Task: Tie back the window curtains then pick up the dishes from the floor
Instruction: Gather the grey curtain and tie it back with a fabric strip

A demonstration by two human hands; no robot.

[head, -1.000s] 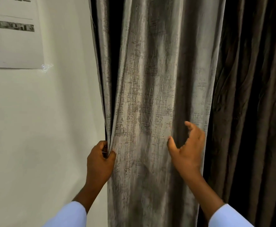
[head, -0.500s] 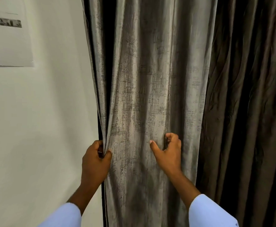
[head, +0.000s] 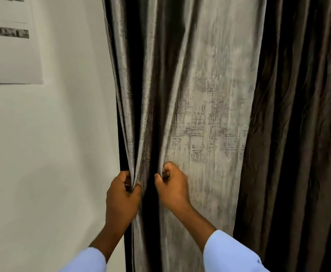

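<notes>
We stand close against a pale wall (head: 52,154), where a window's grey curtain (head: 209,114) hangs in long folds and serves as our landmark throughout. Nearest to us, below the curtain's gathered part, two light blue sleeves (head: 231,254) rise into view. Our left hand (head: 121,199) is at the curtain's left edge, just beside the wall, its fingers (head: 126,176) curled and clamped on that edge with the thumb pressing the cloth from the front. Our right hand (head: 172,189) is a little to the right, its fingers (head: 167,167) curled round a fold of the same curtain, with a deep dark pleat between the two hands. Farther off, right of the grey curtain, a darker brown curtain (head: 298,134) hangs untouched; left of it and higher, a printed paper sheet (head: 9,46) is fixed to the wall. We judge that we are bunching the cloth before tying it. To do this well we should draw fold after fold toward the left hand at one height, keep both grips firm so no pleat slips, and pull sideways, not downward, to spare the hangings above. No tie-back and no dishes are in view, so the floor work is not yet begun.
</notes>
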